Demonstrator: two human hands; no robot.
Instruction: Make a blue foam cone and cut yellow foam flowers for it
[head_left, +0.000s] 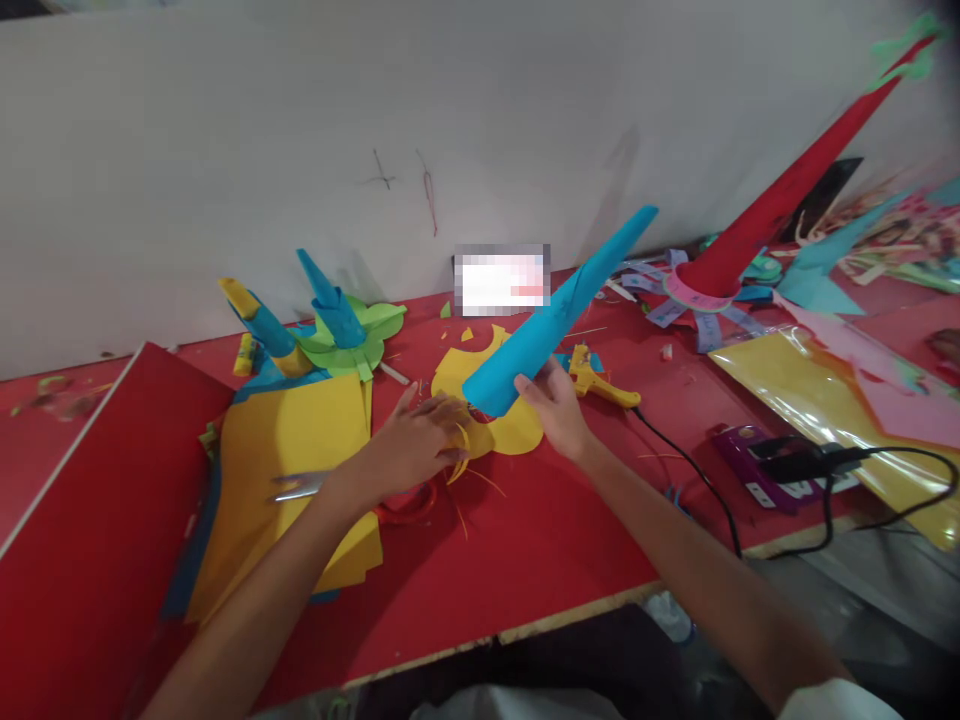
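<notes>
A blue cone of rolled paper or foam sheet [555, 325] leans up to the right, its wide end gripped by my right hand [559, 405]. My left hand [420, 435] has its fingers stretched out and thumb apart, beside a thin curled yellow strip [459, 465]; whether the fingertips touch the strip is unclear. Beneath the cone lies a yellow petal-shaped cutout [517, 437], partly covered. Scissors with red handles [412, 505] lie under my left wrist, their blades on yellow sheets [300, 430]. A yellow glue gun [604, 385] rests just right of my right hand.
Blue cones on a green leafy base [345, 325] and a yellow-tipped blue tube [262, 325] stand back left. A red board [112, 520] fills the left. Rightward are a tall red cone [795, 180], a purple power strip [772, 470] with black cords, and shiny yellow sheets [787, 370].
</notes>
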